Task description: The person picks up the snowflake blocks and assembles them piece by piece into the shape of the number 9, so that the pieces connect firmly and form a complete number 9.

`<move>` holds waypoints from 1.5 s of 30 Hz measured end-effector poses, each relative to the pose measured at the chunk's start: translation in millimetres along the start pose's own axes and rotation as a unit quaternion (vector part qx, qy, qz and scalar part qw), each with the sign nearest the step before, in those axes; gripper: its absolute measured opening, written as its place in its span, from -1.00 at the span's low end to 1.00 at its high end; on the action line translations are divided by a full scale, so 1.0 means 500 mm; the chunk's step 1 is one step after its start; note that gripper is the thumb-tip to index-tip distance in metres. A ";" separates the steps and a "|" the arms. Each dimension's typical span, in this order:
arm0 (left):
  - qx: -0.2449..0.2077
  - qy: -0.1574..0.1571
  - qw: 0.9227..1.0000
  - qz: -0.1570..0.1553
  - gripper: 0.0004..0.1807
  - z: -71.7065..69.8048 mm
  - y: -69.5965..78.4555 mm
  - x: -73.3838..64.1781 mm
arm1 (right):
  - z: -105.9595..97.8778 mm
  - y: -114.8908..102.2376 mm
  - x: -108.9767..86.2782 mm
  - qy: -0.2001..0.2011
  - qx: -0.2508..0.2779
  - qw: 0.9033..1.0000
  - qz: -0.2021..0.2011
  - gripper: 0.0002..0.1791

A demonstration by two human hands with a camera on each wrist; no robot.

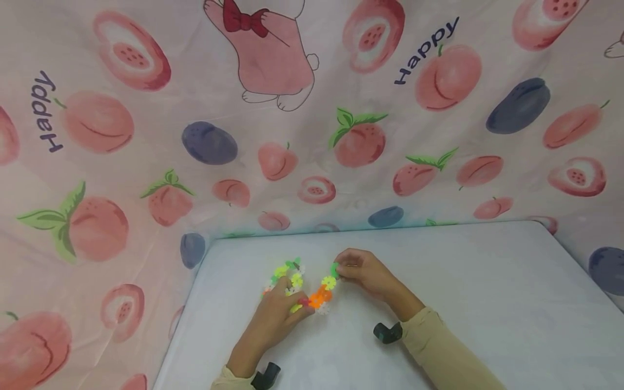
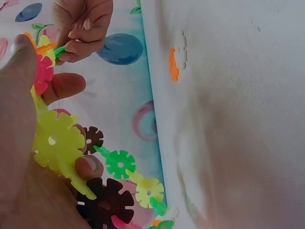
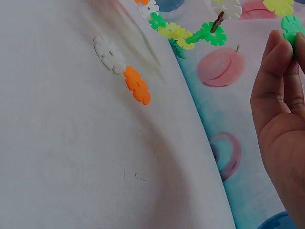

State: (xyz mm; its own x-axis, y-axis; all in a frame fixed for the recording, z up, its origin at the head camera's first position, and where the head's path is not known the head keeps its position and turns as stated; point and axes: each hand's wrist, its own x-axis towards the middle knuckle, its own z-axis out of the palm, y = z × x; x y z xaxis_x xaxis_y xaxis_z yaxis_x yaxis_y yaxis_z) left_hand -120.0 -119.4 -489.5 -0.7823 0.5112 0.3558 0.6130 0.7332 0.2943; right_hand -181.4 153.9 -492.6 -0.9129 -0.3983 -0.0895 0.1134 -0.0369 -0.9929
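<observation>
A chain of notched, flower-shaped plastic discs, in yellow, green, white, pink, orange and brown, runs through my left hand (image 1: 278, 311). Its thumb and fingers grip the chain by a pink disc (image 2: 44, 72), with a large yellow disc (image 2: 59, 136) against the palm. My right hand (image 1: 365, 273) pinches a green disc (image 3: 292, 26) between thumb and fingertips, right at a yellow disc (image 1: 329, 282) on the chain's raised end. The rest of the chain loops beyond the left hand, with a green disc (image 2: 120, 164) and a dark brown disc (image 2: 106, 202) in it.
One white disc (image 3: 109, 55) and one orange disc (image 3: 137, 86) lie loose on the white table (image 1: 463, 281), below the hands. Behind the table hangs a fruit-print cloth (image 1: 312, 135). Black wrist-worn pieces (image 1: 387, 332) sit by both sleeves.
</observation>
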 end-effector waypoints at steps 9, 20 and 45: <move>0.003 0.010 1.000 0.013 -0.75 0.002 0.001 0.001 | 0.003 0.005 -0.003 -0.010 0.011 1.000 -0.002 -0.76; 0.025 0.010 1.000 0.008 -0.58 -0.008 0.006 0.005 | 0.018 0.004 -0.008 -0.037 0.100 0.993 -0.047 -0.93; 0.002 0.051 0.999 0.016 -0.39 0.000 0.001 0.004 | 0.034 -0.012 -0.010 -0.019 0.082 0.994 -0.070 -0.95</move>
State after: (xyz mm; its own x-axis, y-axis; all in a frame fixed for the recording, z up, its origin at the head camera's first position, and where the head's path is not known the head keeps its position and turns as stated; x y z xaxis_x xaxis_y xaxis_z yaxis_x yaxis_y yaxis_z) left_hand -121.4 -118.1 -488.5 -0.7470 0.4860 0.4536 0.6367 0.7192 0.2780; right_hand -170.7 140.4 -484.6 -0.9092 -0.4128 0.0543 0.0522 -0.2425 -0.9688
